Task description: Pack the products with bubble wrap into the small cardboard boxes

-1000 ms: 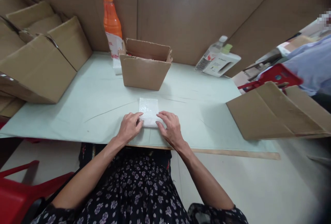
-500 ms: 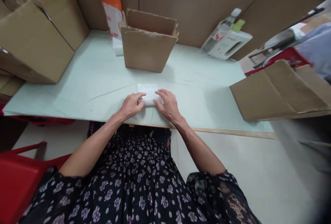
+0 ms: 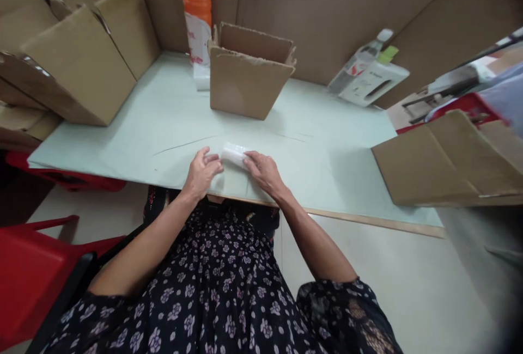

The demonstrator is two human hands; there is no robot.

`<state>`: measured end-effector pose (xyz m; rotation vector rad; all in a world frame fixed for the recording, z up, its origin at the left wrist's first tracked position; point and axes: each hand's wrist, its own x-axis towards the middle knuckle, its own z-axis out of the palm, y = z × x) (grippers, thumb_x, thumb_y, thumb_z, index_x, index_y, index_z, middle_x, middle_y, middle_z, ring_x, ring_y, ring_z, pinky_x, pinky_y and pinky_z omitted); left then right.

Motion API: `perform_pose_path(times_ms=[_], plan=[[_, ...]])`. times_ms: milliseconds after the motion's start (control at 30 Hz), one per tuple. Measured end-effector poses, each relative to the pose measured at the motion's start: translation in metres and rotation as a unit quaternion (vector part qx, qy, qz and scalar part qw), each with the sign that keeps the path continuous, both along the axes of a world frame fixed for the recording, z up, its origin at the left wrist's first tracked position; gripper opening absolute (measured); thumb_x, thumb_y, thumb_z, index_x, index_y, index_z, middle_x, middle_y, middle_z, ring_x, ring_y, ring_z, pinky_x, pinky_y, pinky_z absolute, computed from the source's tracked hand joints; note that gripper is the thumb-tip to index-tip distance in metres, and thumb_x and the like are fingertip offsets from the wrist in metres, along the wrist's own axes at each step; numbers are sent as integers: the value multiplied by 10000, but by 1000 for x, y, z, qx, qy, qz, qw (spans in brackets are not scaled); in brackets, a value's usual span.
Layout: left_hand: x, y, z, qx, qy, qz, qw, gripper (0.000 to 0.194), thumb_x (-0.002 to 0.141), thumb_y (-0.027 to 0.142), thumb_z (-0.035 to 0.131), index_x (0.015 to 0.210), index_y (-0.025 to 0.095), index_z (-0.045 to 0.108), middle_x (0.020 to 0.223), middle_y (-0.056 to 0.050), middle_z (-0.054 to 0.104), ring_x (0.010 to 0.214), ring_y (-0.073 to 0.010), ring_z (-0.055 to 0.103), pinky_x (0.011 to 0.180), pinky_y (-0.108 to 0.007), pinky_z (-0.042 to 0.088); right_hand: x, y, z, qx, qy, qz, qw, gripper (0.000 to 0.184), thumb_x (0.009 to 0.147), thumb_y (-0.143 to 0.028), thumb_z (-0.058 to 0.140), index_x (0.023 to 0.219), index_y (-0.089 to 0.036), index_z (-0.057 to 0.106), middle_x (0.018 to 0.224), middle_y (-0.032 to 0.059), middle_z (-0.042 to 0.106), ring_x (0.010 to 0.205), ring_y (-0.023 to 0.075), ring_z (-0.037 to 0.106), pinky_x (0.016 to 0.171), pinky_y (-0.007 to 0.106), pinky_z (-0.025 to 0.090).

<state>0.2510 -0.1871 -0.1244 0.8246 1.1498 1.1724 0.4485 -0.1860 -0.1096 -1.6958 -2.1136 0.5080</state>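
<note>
A small white, translucent roll that looks like bubble wrap point(image 3: 234, 153) lies near the front edge of the pale green table point(image 3: 183, 125). My right hand point(image 3: 263, 171) grips its right end between thumb and fingers. Just left of the roll, my left hand point(image 3: 201, 173) is off it, fingers apart and holding nothing. Whether anything is wrapped inside the roll cannot be seen.
Behind the roll stands an open cardboard box point(image 3: 247, 84), beside an orange bottle point(image 3: 197, 0). Larger cartons sit at left point(image 3: 85, 65) and right point(image 3: 441, 163). A clear bottle point(image 3: 359, 62) leans by a white jug point(image 3: 373, 84). A red chair point(image 3: 36, 272) is lower left.
The flat white sheet is now rolled into a narrow tube. My left hand has let go and moved left, while my right hand keeps hold. The whole view has shifted slightly.
</note>
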Motion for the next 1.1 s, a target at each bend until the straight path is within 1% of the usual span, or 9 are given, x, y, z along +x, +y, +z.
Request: perform_pose_path(times_ms=[100,167,267,333,433,533,733,933,1100], plan=[[10,-4,0,-35,-102,-27,994,728,655,168,751,1331,136,481,1099,-98,652,1016,-211,661,982,-395,541,1,-4,0,-38,68,29,997,345,1010,-309,434,1181,-212,717,1035,55,775,906,224,685,843,341,491],[14,0,0,-35,-111,-33,993,706,645,191,761,1298,138,499,1058,-81,653,980,-202,646,919,-371,556,2,-1,0,-27,92,28,995,312,980,-341,485,1096,-207,741,1042,72,766,975,248,671,920,386,480],[14,10,2,-7,-88,-24,996,701,636,241,784,1275,142,516,1022,-64,648,903,-173,619,796,-296,550,5,9,4,13,146,8,989,362,908,-446,605,1148,-198,716,1264,117,690,1161,294,599,1037,462,428],[11,18,7,30,-72,-36,996,669,636,266,789,1248,150,544,1017,-53,649,883,-157,610,757,-261,538,6,17,10,-34,238,21,970,525,872,-548,648,1265,-200,655,1370,125,623,1208,291,575,1022,446,448],[4,27,19,78,-39,-72,994,641,644,282,782,1237,164,569,998,-45,658,864,-153,609,721,-247,535,2,23,20,-147,362,75,917,597,813,-630,708,1198,-176,664,1184,96,686,1058,246,617,899,363,488],[-3,29,29,113,-3,-77,991,614,650,268,767,1226,156,586,947,-36,658,826,-145,601,696,-245,535,-6,21,25,-167,420,88,888,509,755,-609,775,968,-155,687,892,25,669,826,168,578,761,286,449],[-15,19,33,113,31,-59,991,539,637,265,757,1145,134,634,883,-20,654,766,-125,581,658,-223,512,-18,10,31,-136,354,94,920,442,771,-578,732,879,-156,661,767,-8,585,705,135,489,664,261,364],[-7,19,22,69,16,-53,996,593,641,316,760,1184,122,620,886,-16,677,756,-130,605,688,-238,520,-13,14,34,-119,263,99,952,415,805,-518,685,1012,-159,660,834,8,624,747,155,522,683,266,387],[2,32,26,113,161,-85,977,617,770,395,710,1310,126,581,1015,-82,697,846,-180,658,788,-313,542,12,26,45,-125,197,89,968,295,836,-467,647,767,-185,597,691,-28,533,666,131,463,629,255,338]])
